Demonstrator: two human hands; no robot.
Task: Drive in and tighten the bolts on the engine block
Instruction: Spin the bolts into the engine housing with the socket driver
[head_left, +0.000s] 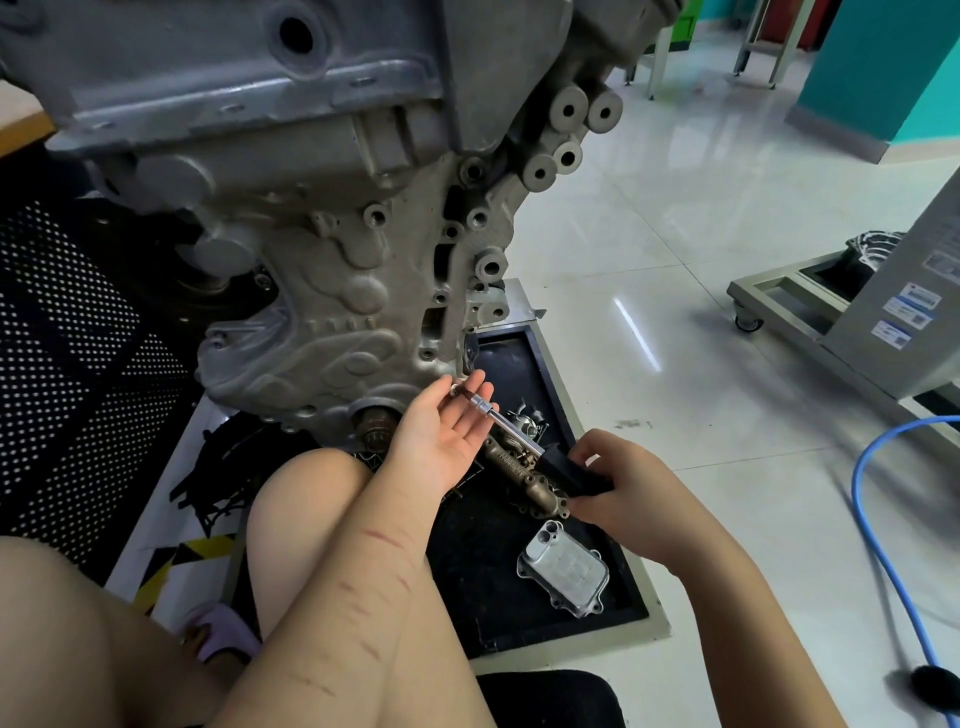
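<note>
A large grey engine block (322, 218) hangs over a black tray (524, 364), its side studded with bolt holes. A socket driver with a chrome shaft (501, 418) and black handle points up-left at the block's lower edge, where its socket tip meets a small bolt (455, 388). My left hand (447, 426) lies palm up under the shaft, fingers straight, fingertips steadying the socket end. My right hand (618, 483) grips the black handle (571, 470) lower right.
In the tray lie a bronze-coloured cast part (524, 475), a silver oil cooler (563, 571) and small metal pieces (527, 418). My bare knees fill the lower left. A blue hose (872, 519) curves over the white tiled floor at right. A wheeled grey stand (810, 312) is beyond.
</note>
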